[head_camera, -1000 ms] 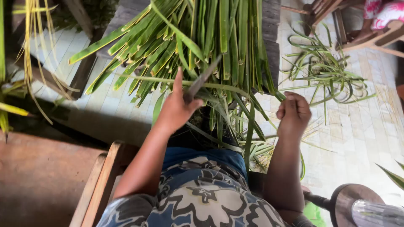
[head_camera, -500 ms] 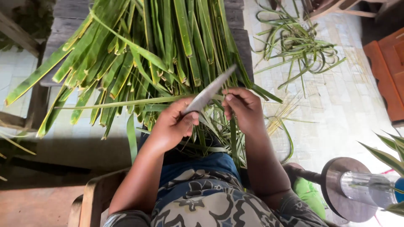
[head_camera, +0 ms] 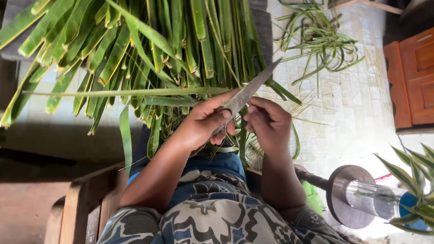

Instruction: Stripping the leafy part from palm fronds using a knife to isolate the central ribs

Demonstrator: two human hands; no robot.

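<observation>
both hands grip: the left hand (head_camera: 203, 124) is curled tight around the handle of a long, narrow grey metal knife (head_camera: 247, 92), whose dull, mottled blade slants up and to the right, its point ending over the pale tiled floor (head_camera: 357, 117). the right hand (head_camera: 267, 124) sits just beside it, its fingers pinched shut on a thin strip of green leaf (head_camera: 243, 142) that hangs down between the two hands; the thumb lies close against the flat of the blade. one long, slender green palm leaf (head_camera: 126, 92) stretches level to the left from the left hand, smooth, pale along its length and tapering to a fine tip. behind it a thick heap of broad green palm leaves (head_camera: 149, 40) lies across a dark grey wooden tabletop (head_camera: 262, 27), their cut ends browned and ragged, many drooping over the edge toward the person's lap. on the floor to the right lies a loose tangle of curled green leaf trimmings (head_camera: 321, 40). a brown wooden chair frame (head_camera: 86, 203) stands at the lower left
</observation>
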